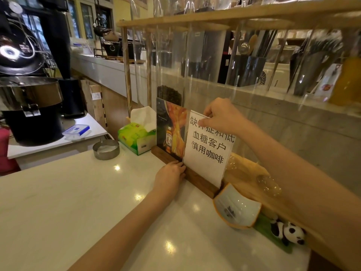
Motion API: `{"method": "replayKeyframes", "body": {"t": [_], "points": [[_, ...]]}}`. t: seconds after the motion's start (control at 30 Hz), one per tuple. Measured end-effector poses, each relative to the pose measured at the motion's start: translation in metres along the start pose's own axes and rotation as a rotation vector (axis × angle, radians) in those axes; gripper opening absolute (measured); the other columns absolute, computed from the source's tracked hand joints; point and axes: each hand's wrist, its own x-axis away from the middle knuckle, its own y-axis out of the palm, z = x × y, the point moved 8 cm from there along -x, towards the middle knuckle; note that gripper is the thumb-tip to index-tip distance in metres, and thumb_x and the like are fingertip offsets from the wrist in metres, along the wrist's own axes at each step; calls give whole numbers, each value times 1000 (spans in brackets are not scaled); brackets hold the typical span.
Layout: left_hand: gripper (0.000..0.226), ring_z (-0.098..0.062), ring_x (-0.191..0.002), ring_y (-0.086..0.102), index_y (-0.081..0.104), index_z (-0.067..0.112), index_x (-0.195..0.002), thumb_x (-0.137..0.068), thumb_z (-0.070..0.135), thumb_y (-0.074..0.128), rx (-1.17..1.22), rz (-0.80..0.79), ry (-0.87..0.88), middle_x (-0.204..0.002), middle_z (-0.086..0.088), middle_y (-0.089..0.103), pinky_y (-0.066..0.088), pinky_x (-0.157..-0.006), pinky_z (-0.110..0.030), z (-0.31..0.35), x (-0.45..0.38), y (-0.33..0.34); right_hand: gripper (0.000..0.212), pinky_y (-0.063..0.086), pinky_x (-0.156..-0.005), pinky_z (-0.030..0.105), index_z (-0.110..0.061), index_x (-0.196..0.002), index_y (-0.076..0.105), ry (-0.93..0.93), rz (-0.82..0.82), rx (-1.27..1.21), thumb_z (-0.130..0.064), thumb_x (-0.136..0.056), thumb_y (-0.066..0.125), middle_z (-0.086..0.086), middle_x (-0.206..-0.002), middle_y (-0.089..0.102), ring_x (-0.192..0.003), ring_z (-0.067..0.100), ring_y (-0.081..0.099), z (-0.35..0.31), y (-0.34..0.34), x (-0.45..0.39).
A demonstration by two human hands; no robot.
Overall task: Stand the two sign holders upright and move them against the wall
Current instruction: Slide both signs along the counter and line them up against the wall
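Two sign holders stand upright side by side on the white counter (82, 202), close to the wall (293, 133). The left sign holder (169, 132) shows a dark drink advertisement in a wooden base. The right sign holder (207, 153) carries a white sheet with black Chinese characters, also in a wooden base. My right hand (220, 116) pinches the top edge of the white sign. My left hand (170, 178) rests against the wooden base where the two holders meet.
A green tissue pack (134, 137) and a metal ashtray (105, 149) sit left of the signs. A white-and-orange dish (237, 209) and a panda figure (289, 232) lie to the right. A coffee roaster (29, 94) stands far left. A wooden rack with clear tubes (195, 24) rises behind.
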Motion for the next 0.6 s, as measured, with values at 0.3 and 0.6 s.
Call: {"method": "replayKeyframes", "body": {"t": [0.3, 0.6], "points": [[37, -17, -137, 35, 48, 15, -131, -95, 20, 40, -3, -14, -21, -147, -3, 42, 30, -111, -28, -4, 0, 3, 26, 59, -72, 42, 4, -93, 69, 19, -3, -23, -18, -80, 67, 18, -90, 73, -74, 24, 69, 1, 0, -2], [37, -18, -135, 38, 49, 15, -130, -94, 19, 42, 9, -23, -27, -144, -3, 46, 33, -111, -31, -6, -2, 4, 25, 59, -72, 39, 4, -94, 68, 22, -9, -32, -17, -80, 66, 17, -91, 73, -71, 21, 68, 0, 1, -2]]}}
